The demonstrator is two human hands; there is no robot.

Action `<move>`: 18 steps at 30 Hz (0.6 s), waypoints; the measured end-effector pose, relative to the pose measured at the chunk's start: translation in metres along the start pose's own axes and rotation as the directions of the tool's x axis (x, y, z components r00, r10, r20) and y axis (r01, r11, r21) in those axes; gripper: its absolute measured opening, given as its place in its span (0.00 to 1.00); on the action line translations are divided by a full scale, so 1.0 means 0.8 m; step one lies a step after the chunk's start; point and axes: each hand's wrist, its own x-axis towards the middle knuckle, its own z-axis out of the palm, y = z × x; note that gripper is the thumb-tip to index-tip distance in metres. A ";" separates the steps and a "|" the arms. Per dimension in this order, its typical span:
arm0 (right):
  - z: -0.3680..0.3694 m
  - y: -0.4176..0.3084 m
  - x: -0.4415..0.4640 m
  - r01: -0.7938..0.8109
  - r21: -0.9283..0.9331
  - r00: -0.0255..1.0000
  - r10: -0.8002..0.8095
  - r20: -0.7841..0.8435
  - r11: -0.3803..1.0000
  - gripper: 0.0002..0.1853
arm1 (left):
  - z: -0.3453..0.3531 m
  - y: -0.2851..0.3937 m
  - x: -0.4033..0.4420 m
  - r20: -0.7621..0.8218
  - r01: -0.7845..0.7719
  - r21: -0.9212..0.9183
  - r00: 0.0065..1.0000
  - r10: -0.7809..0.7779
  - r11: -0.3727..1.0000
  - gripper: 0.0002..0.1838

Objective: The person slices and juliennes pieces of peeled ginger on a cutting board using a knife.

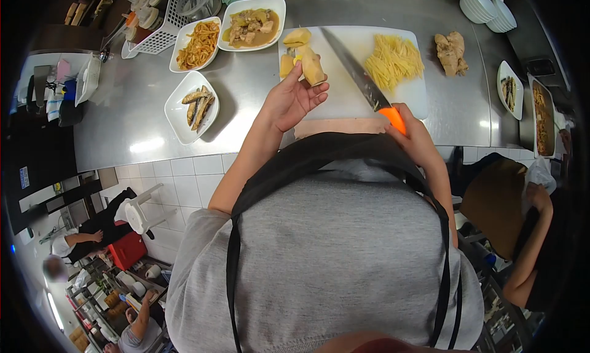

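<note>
A peeled piece of ginger (313, 67) is held between the thumb and fingers of my left hand (295, 96), over the left part of the white cutting board (338, 101). More peeled ginger pieces (297, 37) lie on the board just beyond that hand. My right hand (410, 133) grips the orange handle of a large kitchen knife (358, 72). Its blade points away and to the left across the board. To the right of the blade sits a heap of thin yellow ginger strips (394, 61).
Unpeeled ginger root (451, 53) lies right of the board. Dishes of stew (252, 28), orange-brown strips (198, 44) and fish pieces (198, 107) stand at left. White bowls (478, 6) are stacked at back right. Other people work behind, one arm (530, 254) at right.
</note>
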 end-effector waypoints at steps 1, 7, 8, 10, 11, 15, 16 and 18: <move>-0.004 0.000 -0.004 0.047 -0.034 0.998 -0.045 0.037 0.998 0.20 | -0.001 -0.003 0.000 0.063 -0.006 -0.063 0.998 0.010 0.998 0.24; -0.007 0.012 -0.011 -0.088 -0.153 0.994 0.078 -0.074 0.984 0.20 | 0.002 -0.009 0.002 -0.022 0.003 -0.078 1.000 -0.005 0.997 0.24; -0.007 0.011 -0.011 -0.091 -0.153 0.994 0.081 -0.074 0.984 0.20 | 0.003 -0.010 0.002 -0.022 0.006 -0.079 1.000 -0.008 0.997 0.24; -0.007 0.008 -0.011 -0.034 -0.117 0.991 0.018 -0.131 0.993 0.19 | 0.005 -0.013 0.005 -0.094 0.033 -0.029 0.995 -0.035 0.999 0.25; -0.008 0.006 -0.010 -0.035 -0.119 0.991 0.019 -0.133 0.992 0.19 | 0.005 -0.013 0.007 -0.091 0.034 -0.030 0.995 -0.036 0.999 0.25; -0.004 -0.001 -0.007 -0.017 -0.059 0.997 0.012 -0.076 0.998 0.19 | 0.009 -0.018 0.011 -0.081 0.003 0.105 0.997 0.006 0.994 0.26; -0.003 0.000 -0.006 -0.027 -0.056 0.998 0.024 -0.056 0.998 0.19 | 0.011 -0.018 0.012 -0.134 -0.006 0.212 0.990 0.036 0.977 0.26; 0.003 0.006 -0.005 -0.029 -0.080 0.997 0.023 -0.067 0.996 0.19 | 0.013 -0.017 0.013 -0.173 0.018 0.385 0.983 0.053 0.923 0.25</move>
